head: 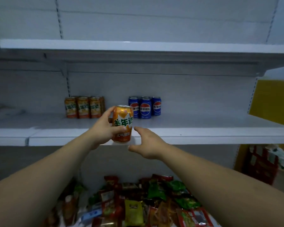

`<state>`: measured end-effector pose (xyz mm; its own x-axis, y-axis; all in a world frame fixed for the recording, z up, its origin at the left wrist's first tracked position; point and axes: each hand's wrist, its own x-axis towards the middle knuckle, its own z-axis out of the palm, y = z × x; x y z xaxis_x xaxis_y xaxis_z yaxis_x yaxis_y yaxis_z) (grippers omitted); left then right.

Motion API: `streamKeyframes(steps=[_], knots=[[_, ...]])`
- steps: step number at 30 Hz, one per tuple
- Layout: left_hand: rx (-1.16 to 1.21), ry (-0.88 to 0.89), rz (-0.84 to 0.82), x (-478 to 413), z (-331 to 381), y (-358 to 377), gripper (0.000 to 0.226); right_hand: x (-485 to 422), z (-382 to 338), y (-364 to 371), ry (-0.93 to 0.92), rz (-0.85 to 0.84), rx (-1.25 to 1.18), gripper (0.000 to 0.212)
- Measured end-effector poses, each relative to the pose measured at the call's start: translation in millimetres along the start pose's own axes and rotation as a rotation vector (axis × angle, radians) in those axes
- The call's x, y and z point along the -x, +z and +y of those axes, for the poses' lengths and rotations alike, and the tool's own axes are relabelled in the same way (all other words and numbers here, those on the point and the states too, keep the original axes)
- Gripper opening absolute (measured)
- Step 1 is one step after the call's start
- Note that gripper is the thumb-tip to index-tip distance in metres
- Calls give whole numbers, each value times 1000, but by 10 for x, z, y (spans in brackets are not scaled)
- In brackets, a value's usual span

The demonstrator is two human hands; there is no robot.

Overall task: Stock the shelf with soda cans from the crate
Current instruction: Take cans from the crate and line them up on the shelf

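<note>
– So, closest to the camera, what lies at the bottom?

– A heap of snack packets: crinkled glossy foil in red, green and yellow. Two bare forearms reach out over them.

– And the hands?

– The left hand grips an orange soda can, with the thumb across the label and the fingers curled round the far side. The right hand holds nothing. Its fingers are loosely spread, with the tips just beside the can's lower right, though I cannot tell whether they touch it.

– How does the can sit?

– It is a smooth metal cylinder, long axis near vertical, silver top up, green lettering facing the camera. It is held in front of the lip of the middle shelf, not resting on it.

– What about that shelf?

– It is flat, white painted metal. At the back, a row of matching orange cans stands upright on the left, and blue Pepsi cans stand apart to the right, against a white back panel.

– Farther off?

– Another white upper shelf sits above. To the right are a yellow panel and, lower down, a red crate.
</note>
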<state>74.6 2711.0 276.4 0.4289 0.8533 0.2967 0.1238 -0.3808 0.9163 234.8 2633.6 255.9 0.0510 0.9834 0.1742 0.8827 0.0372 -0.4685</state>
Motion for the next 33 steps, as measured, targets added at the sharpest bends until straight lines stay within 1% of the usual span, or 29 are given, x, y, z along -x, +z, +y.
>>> streamKeyframes(steps=[3, 10, 13, 15, 18, 20, 22, 23, 25, 27, 30, 33], knots=[[-54, -9, 53, -221, -188, -363, 84, -389, -29, 117, -7, -52, 96, 81], [-1, -92, 201, -611, -704, -996, 86, -1081, -39, 396, -8, -155, 330, 74], [-23, -80, 214, -726, -821, -1148, 82, -1305, -219, 566, -64, -212, 429, 80], [-42, -82, 228, -798, -891, -1276, 79, -1434, -356, 679, -118, -236, 451, 84], [-47, -103, 287, -902, -1009, -1512, 76, -1551, -444, 803, -158, -225, 480, 88], [-12, -131, 329, -946, -1081, -1635, 69, -1578, -424, 856, -163, -200, 500, 88], [40, -155, 373, -987, -1145, -1669, 61, -1578, -399, 878, -169, -177, 511, 87], [34, -149, 400, -1022, -1179, -1663, 62, -1574, -396, 886, -170, -168, 513, 87], [-68, -125, 437, -1099, -1253, -1663, 70, -1569, -398, 892, -169, -160, 508, 86], [-163, -129, 461, -1151, -1314, -1716, 69, -1562, -399, 898, -170, -157, 508, 86], [-263, -161, 477, -1216, -1372, -1844, 61, -1556, -393, 896, -165, -155, 501, 86], [-305, -140, 500, -1280, -1386, -1915, 45, -1555, -395, 899, -168, -152, 500, 85]])
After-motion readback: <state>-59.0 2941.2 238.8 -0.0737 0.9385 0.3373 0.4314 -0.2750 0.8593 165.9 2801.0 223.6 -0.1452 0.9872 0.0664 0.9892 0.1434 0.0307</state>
